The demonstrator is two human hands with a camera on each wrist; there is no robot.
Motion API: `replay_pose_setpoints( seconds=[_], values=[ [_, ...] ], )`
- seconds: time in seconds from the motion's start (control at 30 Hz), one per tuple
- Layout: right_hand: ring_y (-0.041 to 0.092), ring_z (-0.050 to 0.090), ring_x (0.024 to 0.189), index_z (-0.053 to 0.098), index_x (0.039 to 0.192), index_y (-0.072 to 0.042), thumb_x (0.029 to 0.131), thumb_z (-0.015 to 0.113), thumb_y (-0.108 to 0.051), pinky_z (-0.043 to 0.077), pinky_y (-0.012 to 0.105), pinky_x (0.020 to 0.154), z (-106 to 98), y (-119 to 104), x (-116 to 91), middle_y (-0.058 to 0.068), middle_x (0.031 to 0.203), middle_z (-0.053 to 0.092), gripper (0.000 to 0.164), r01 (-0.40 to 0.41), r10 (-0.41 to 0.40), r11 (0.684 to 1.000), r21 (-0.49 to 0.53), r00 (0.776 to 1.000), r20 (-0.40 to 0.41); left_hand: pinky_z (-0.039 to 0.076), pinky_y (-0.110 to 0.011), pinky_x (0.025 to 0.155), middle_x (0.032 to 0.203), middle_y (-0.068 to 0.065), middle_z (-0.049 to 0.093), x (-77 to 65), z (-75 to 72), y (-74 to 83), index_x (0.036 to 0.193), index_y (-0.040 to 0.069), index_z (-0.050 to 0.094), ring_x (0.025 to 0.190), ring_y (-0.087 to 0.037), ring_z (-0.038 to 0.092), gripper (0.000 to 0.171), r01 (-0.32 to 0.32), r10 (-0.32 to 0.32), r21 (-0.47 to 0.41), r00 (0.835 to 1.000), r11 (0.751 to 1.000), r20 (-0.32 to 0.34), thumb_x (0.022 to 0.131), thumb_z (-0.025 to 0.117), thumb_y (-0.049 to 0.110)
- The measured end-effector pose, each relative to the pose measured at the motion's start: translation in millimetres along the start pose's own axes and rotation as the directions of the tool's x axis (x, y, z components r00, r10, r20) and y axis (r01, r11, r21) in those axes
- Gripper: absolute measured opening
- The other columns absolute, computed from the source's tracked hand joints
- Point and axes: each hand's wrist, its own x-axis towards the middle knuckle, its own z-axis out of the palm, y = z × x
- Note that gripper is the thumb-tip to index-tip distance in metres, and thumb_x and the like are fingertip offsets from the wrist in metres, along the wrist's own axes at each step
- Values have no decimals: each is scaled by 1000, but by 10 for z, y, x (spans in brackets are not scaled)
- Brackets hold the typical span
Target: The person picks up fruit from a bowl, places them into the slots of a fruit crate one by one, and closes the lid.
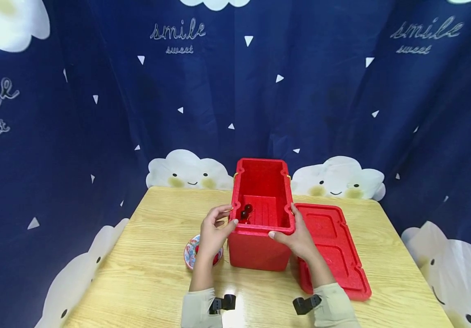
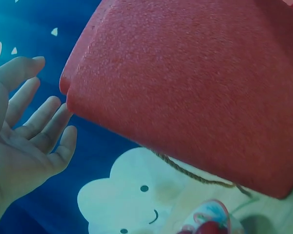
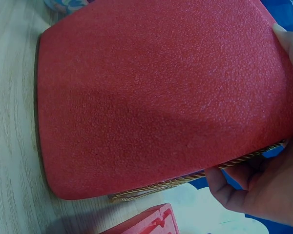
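A red foam box [image 1: 259,251] with no lid on stands on the table, its inside facing up. Small dark red cherries [image 1: 244,213] lie in its near left part. At the box's near left corner is my left hand [image 1: 214,231], its fingers spread and loosely bent; the left wrist view shows the palm beside the box [image 2: 185,87] with nothing in it. My right hand [image 1: 301,238] grips the near right corner, thumb on the front rim and fingers along the side. In the right wrist view, those fingers are by a gold twisted rope [image 3: 185,181].
To the right of the box lies its red lid [image 1: 335,248] on the wooden table [image 1: 137,273]. A patterned bowl [image 1: 190,253] with red fruit stands on the left, partly behind my left forearm. Behind the table hangs a dark blue curtain [image 1: 202,91] with clouds.
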Motion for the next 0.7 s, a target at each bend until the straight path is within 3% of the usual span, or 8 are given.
replay_pose_setpoints(
  seconds=[0.13, 0.37, 0.53, 0.7],
  values=[
    [41, 34, 123, 6, 148, -6, 71, 78, -17, 47, 44, 86, 2, 3, 3, 21, 141, 27, 106, 5, -5, 1000, 10, 1000, 8, 40, -52, 87, 115, -11, 59, -86, -56, -37, 114, 2, 61, 105, -32, 54, 39, -16, 16, -3, 999, 1000, -49, 78, 74, 4],
    [41, 33, 124, 5, 148, -8, 73, 77, -15, 43, 47, 89, -3, 22, 13, 19, 141, 27, 104, 4, -4, 1000, 5, 1000, 1, 43, -46, 82, 110, -16, 61, -226, -148, 145, 110, -4, 61, 100, -34, 56, 36, -4, 8, 53, 997, 999, -81, 75, 72, -4],
    [38, 35, 123, 6, 148, -8, 72, 77, -15, 45, 46, 88, -3, 35, 28, 18, 140, 29, 104, 4, -4, 1000, -7, 1000, -1, 45, -37, 80, 112, -9, 61, -241, -250, -188, 112, 2, 62, 100, -25, 57, 38, 13, -5, 100, 996, 995, -87, 76, 74, 2],
    [38, 34, 124, 6, 148, -9, 71, 77, -15, 46, 46, 86, 3, 10, 14, 19, 141, 28, 105, -7, 7, 1000, -6, 1000, 6, 46, -43, 84, 109, -12, 62, -353, -343, -226, 110, 1, 62, 100, -27, 57, 37, 69, -59, 93, 993, 993, -104, 76, 73, -2]
  ],
)
